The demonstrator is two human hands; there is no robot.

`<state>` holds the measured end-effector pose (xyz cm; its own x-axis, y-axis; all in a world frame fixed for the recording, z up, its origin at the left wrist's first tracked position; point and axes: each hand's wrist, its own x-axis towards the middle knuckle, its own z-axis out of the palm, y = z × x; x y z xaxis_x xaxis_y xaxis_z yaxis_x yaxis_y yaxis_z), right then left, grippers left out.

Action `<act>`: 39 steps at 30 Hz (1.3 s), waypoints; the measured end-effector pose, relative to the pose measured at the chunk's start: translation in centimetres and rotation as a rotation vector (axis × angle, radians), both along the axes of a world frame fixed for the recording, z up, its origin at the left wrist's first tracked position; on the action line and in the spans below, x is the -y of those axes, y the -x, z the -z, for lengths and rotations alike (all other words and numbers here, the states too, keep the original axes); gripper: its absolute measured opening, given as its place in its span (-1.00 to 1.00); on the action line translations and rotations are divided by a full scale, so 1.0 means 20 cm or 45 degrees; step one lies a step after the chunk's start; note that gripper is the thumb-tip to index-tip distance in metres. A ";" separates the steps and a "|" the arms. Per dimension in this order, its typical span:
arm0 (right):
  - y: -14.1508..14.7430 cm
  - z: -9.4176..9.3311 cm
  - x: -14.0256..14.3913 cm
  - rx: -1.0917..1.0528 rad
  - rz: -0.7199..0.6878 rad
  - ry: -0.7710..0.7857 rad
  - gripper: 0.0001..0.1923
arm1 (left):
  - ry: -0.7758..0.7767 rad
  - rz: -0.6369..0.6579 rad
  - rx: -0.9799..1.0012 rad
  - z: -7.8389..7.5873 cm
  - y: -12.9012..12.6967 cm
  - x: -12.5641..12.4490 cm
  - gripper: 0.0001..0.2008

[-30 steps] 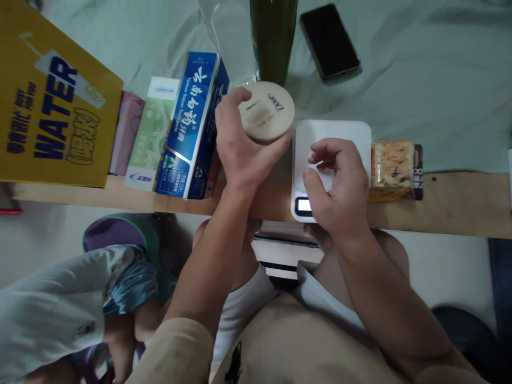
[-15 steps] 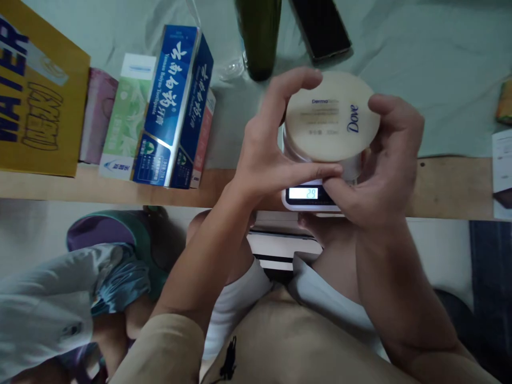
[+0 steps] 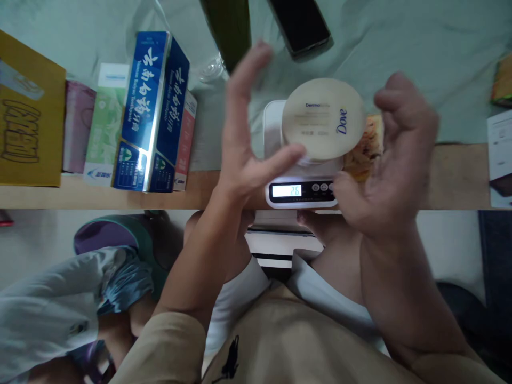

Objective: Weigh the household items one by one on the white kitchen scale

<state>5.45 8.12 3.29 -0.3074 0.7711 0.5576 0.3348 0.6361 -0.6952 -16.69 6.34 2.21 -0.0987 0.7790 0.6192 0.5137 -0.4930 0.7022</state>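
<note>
A round cream-coloured Dove jar (image 3: pixel 323 118) sits on a white kitchen scale (image 3: pixel 274 133), its lid facing up. The scale's lit display (image 3: pixel 286 191) seems to read 26. My left hand (image 3: pixel 248 144) is open at the jar's left side, thumb stretched over the scale near the jar's lower edge. On the other side my right hand (image 3: pixel 394 160) is open too, fingers curved and apart from the jar. Between the jar and my right hand shows part of a colourful printed packet (image 3: pixel 366 149).
To the left stand a blue toothpaste box (image 3: pixel 144 112), a green-and-white box (image 3: pixel 108 122), a pink pack (image 3: pixel 79 125) and a yellow carton (image 3: pixel 32 117). A dark green bottle (image 3: pixel 230 32) and a phone (image 3: pixel 302 26) lie behind. Another person's leg (image 3: pixel 52 304) is at lower left.
Both hands have let go of the jar and moved apart, leaving it on the scale. The display went from about 29 to 26. The view has shifted slightly, uncovering the scale buttons and packet.
</note>
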 end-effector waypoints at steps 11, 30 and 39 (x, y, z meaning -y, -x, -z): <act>0.01 0.07 -0.07 -0.135 0.059 -0.294 -0.30 | 0.079 -0.394 0.239 0.04 0.10 -0.01 -0.75; 0.06 0.05 -0.02 -0.175 0.129 -0.237 -0.45 | 0.180 -0.271 0.200 0.05 0.06 0.03 -0.62; 0.07 -0.03 0.04 -0.100 0.139 -0.291 -0.55 | -0.063 0.017 -0.050 0.08 0.07 -0.02 -0.32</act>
